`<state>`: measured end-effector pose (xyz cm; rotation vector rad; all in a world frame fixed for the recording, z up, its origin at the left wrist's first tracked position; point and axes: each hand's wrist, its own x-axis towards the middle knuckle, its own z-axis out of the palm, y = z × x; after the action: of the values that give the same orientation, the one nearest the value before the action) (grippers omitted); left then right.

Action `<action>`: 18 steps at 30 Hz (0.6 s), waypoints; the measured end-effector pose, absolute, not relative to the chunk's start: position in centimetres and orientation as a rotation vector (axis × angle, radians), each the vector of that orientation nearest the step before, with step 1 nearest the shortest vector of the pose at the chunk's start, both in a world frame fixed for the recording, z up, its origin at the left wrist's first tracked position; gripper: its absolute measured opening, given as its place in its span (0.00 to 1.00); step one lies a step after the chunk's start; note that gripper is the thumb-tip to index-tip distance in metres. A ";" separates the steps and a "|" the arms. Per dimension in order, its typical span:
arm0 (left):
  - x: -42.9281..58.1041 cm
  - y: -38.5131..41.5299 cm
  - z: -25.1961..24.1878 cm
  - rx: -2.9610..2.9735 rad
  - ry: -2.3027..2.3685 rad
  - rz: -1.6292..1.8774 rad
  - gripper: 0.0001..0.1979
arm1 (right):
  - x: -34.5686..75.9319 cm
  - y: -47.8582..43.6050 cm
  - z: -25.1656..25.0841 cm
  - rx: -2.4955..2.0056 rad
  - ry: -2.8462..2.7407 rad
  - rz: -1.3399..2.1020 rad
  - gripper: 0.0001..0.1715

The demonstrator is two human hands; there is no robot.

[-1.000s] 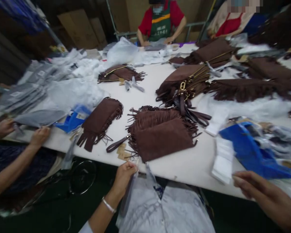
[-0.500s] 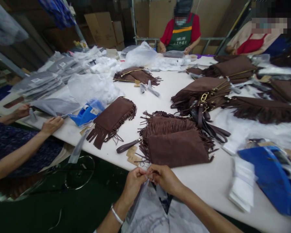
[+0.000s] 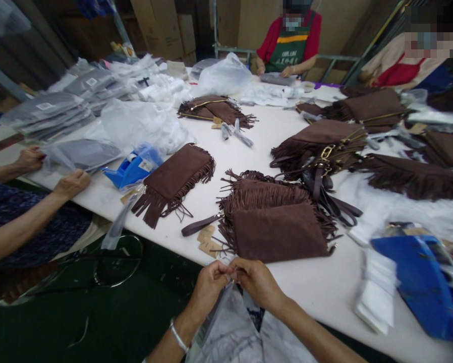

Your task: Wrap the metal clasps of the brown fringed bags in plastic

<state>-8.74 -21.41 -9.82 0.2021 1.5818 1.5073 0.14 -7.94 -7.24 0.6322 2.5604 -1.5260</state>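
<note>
My left hand [image 3: 211, 282] and my right hand [image 3: 255, 280] meet at the table's front edge, thumbs and fingertips pinched together. Between them is the top of a clear plastic strip [image 3: 218, 306], which hangs down towards my lap; fingers cover the pinched end. Just beyond lies a dark brown fringed suede clutch bag [image 3: 281, 232], flat on the table. A brown wrist strap [image 3: 200, 225] and tan card tags [image 3: 207, 241] stick out from its left side, close to my fingertips. A silver bangle circles my left wrist.
Another fringed bag [image 3: 173, 171] lies left, beside a blue tape dispenser [image 3: 130, 169]. More brown bags [image 3: 321, 141] are piled right, near a blue bin [image 3: 415, 282] and white packets [image 3: 376, 290]. A co-worker's hands [image 3: 71, 184] hold a bagged item; two people sit across.
My view has shifted slightly, so the table appears moved. My hands stay pinched together at the same place. The co-worker at left still handles the plastic-wrapped item.
</note>
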 end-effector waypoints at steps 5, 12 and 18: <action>-8.8 -21.3 -9.5 0.172 1.584 1.485 0.04 | 0.1 -8.0 -7.2 0.619 2.547 -1.564 0.16; -8.5 -21.6 -11.2 0.239 1.605 1.524 0.02 | 0.2 -8.1 -6.7 0.598 2.613 -1.469 0.16; -8.5 -21.9 -10.7 0.241 1.595 1.510 0.04 | 0.1 -8.2 -6.9 0.599 2.648 -1.392 0.15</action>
<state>-8.52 -21.86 -10.69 0.2409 1.5947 1.5103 0.13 -8.16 -6.85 0.5994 2.6476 -1.3919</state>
